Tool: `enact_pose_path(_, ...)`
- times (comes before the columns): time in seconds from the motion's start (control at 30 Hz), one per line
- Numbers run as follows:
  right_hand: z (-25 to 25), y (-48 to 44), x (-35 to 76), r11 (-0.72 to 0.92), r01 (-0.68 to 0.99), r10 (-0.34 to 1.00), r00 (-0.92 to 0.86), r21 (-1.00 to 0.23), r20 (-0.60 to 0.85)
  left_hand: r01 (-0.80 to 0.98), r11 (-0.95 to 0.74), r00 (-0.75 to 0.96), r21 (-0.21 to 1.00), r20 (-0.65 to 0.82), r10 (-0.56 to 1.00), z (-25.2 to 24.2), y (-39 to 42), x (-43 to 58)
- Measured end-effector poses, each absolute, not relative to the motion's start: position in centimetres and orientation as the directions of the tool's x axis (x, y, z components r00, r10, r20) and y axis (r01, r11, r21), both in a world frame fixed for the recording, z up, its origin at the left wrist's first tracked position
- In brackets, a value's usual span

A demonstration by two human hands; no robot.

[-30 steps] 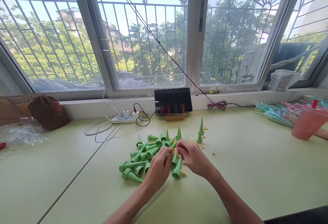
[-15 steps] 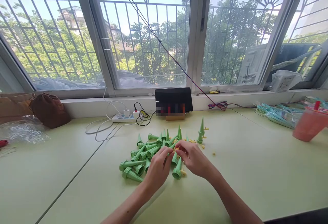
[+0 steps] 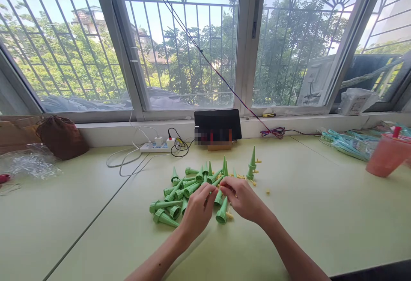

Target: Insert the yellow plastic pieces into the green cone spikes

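Observation:
My left hand (image 3: 199,204) and my right hand (image 3: 240,195) meet fingertip to fingertip over a heap of green plastic watering spikes (image 3: 192,189). Both are closed in a pinch; what lies between the fingertips is too small and hidden to make out. Small yellow valve pieces (image 3: 253,183) are scattered behind and beside my right hand. Just below the fingertips lies one green spike (image 3: 221,216), its open threaded end towards me, with a yellow valve (image 3: 229,215) at its side. To the right, stacked green spikes (image 3: 252,165) stand upright with yellow valves sticking out.
A dark tablet (image 3: 217,124) leans at the back by the window. Left of it are a white power strip (image 3: 157,145) and cables. A brown pouch (image 3: 62,139) sits far left. A red cup (image 3: 387,154) and teal packets (image 3: 346,144) are at the right.
Almost nothing differs. The fingertips have shifted very slightly, while the spikes and valves lie as before.

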State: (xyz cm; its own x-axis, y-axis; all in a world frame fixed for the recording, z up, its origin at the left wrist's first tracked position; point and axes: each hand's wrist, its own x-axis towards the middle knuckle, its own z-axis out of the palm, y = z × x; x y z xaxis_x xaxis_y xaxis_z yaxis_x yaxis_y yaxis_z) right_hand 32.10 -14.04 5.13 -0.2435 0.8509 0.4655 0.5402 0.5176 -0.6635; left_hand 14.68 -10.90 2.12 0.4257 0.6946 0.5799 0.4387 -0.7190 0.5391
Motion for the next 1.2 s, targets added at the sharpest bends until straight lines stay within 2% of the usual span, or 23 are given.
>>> enact_pose_path(0.23, 5.3, -13.8, 32.2, 0.481, 0.558, 0.851, -0.114, -0.676, 0.512, 0.436, -0.688, 0.399, 0.58, 0.561, 0.725, 2.5, -11.0, 14.6)
enact_pose_path(0.4, 5.3, -13.7, 32.2, 0.455, 0.546, 0.848, -0.023, -0.704, 0.53, 0.466, -0.686, 0.419, 0.558, 0.544, 0.727, 2.6, -11.1, 14.6)
enact_pose_path(0.67, 5.1, -13.6, 32.3, 0.462, 0.554, 0.838, -0.019, -0.692, 0.545, 0.566, -0.667, 0.538, 0.485, 0.395, 0.745, 2.4, -11.6, 14.8)
enact_pose_path(1.2, 5.3, -13.8, 32.2, 0.474, 0.559, 0.836, -0.043, -0.68, 0.548, 0.626, -0.629, 0.622, 0.462, 0.191, 0.759, 2.9, -12.2, 15.2)
